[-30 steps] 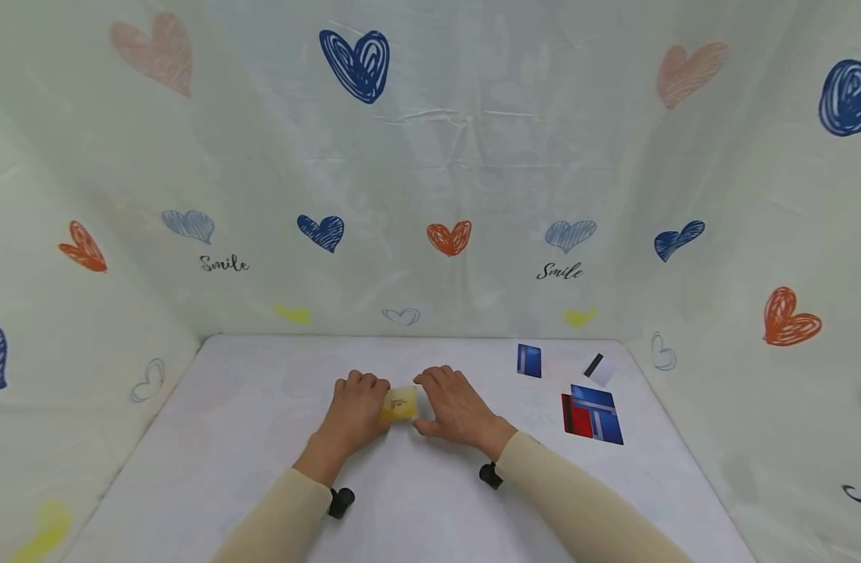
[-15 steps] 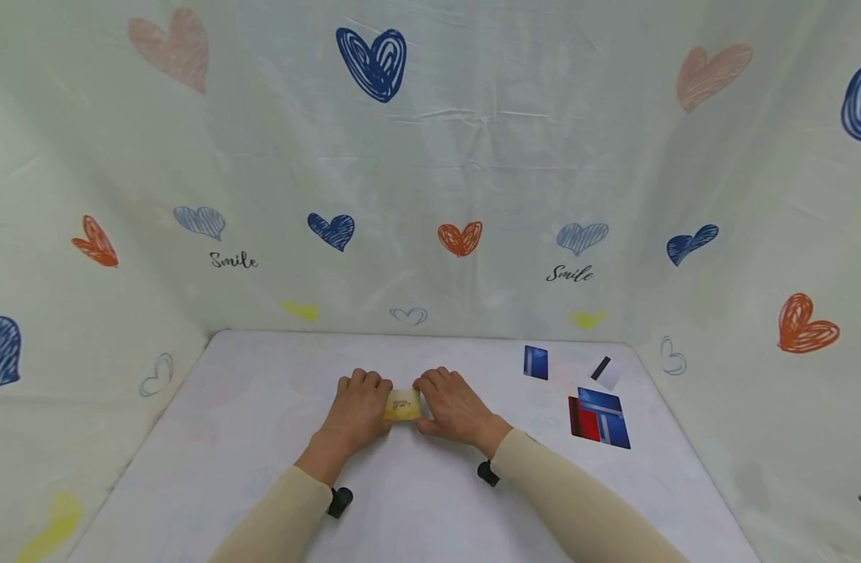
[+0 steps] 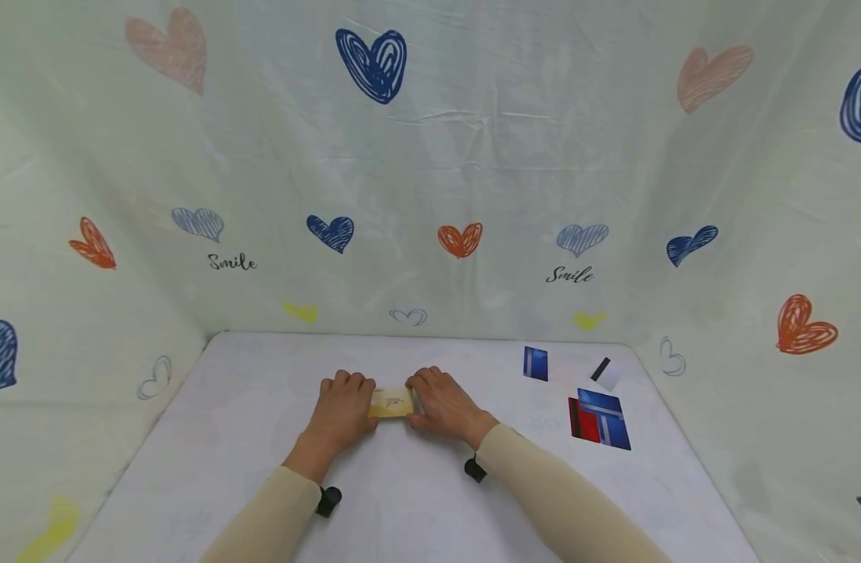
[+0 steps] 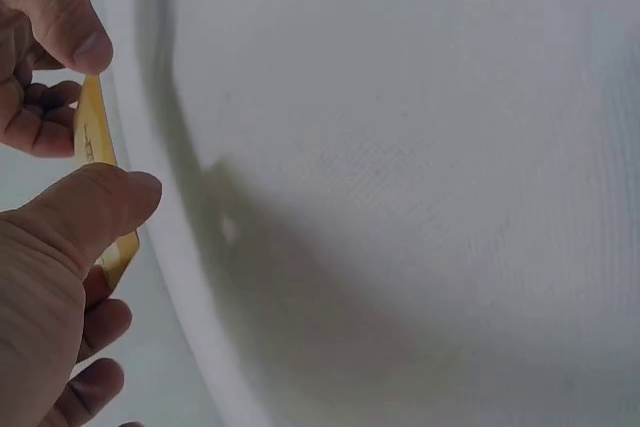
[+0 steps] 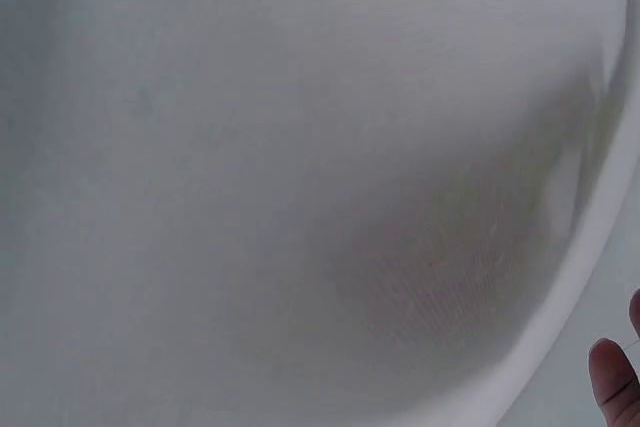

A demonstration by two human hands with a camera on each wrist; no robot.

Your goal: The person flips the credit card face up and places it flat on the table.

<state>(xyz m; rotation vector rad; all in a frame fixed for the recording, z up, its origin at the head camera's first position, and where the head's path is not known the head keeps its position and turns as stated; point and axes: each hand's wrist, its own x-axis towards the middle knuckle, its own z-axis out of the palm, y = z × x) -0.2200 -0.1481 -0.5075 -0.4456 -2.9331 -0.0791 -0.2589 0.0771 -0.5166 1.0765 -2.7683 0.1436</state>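
A yellow card (image 3: pixel 391 403) with small dark print is held up between my two hands over the white table. My left hand (image 3: pixel 339 414) pinches its left end, and in the left wrist view its thumb lies across the card (image 4: pixel 92 132) with fingers curled behind. At the other end, my right hand (image 3: pixel 444 403) pinches the card's edge between thumb and fingers. Only the tips of the right hand (image 5: pixel 618 377) show at the lower right of the right wrist view, where the card is out of sight.
To the right on the table (image 3: pixel 226 438) lie a blue card (image 3: pixel 536 363), a white card with a black stripe (image 3: pixel 606 373), and a larger blue card (image 3: pixel 609 422) overlapping a red one (image 3: pixel 585 422). A heart-printed curtain (image 3: pixel 430 156) stands behind the table.
My right hand has come in from beside the card to take its right end. Both hands have shifted a little left with the card, and more of its face shows.
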